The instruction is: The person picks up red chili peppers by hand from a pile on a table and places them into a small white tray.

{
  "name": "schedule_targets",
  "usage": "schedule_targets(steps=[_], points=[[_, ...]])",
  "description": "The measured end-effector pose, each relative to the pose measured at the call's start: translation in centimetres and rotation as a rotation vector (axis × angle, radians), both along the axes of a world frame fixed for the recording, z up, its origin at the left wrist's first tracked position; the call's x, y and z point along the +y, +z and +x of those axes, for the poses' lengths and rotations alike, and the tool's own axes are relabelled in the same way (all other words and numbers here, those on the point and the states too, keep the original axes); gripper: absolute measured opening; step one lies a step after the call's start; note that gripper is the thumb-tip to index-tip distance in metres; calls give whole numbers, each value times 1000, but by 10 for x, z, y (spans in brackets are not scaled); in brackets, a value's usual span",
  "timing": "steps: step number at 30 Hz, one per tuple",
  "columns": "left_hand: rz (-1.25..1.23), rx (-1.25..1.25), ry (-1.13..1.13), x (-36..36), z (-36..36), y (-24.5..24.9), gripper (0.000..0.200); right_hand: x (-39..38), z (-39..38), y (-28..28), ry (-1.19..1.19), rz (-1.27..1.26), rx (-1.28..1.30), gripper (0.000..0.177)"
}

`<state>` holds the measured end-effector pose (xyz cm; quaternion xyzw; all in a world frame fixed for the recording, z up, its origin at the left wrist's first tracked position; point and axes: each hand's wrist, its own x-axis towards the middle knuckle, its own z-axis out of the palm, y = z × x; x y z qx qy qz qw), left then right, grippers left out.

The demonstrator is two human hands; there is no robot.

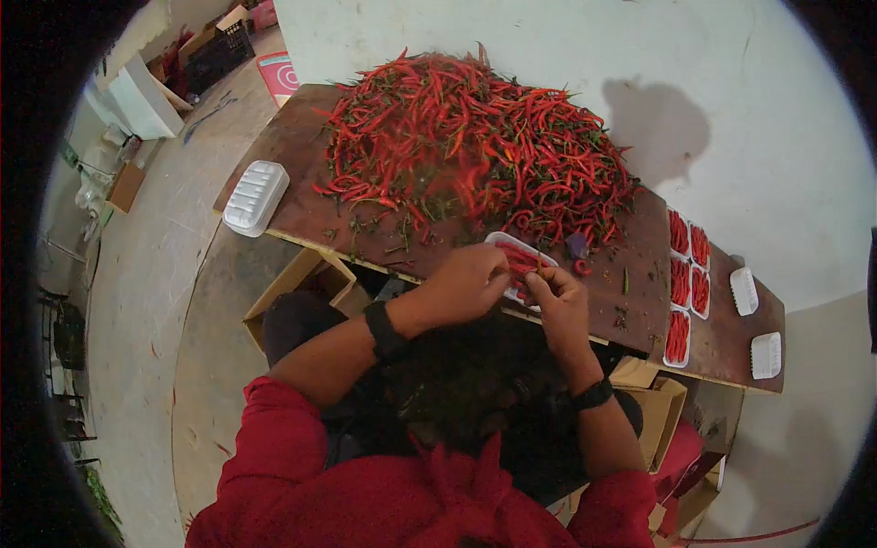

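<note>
We see both hands meeting over a white foam tray (499,238) at the near edge of the wooden table (294,146), just in front of the big pile of red chilies (475,146). The left hand (466,279) lies on the tray's left end with its fingers curled in narrow. The right hand (559,300) has its fingertips (539,279) drawn close together, touching the chilies in the tray (521,259). We cannot tell whether either hand actually grips a chili or the tray.

To the right on the table, five filled trays (681,274) lie side by side. Two empty trays (744,290) sit further right. A stack of white trays (256,196) overhangs the table's left edge, well apart from the hands. A cardboard box (306,279) stands under the table to the left
</note>
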<state>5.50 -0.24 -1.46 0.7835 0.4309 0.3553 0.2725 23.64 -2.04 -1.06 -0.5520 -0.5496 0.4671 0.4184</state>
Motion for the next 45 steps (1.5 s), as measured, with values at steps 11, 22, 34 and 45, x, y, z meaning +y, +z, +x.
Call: schedule_targets(steps=[11, 22, 34, 45], points=[[-513, 152, -536, 6, -23, 27, 24, -4, 23, 21, -131, 84, -17, 18], [279, 101, 179, 66, -19, -15, 25, -23, 154, 15, -301, 185, -505, 21], [-2, 153, 147, 82, -11, -39, 36, -148, 259, 48, -23, -155, -1225, 24], [376, -12, -67, 3, 6, 24, 28, -33, 47, 59, 71, -172, -113, 31]])
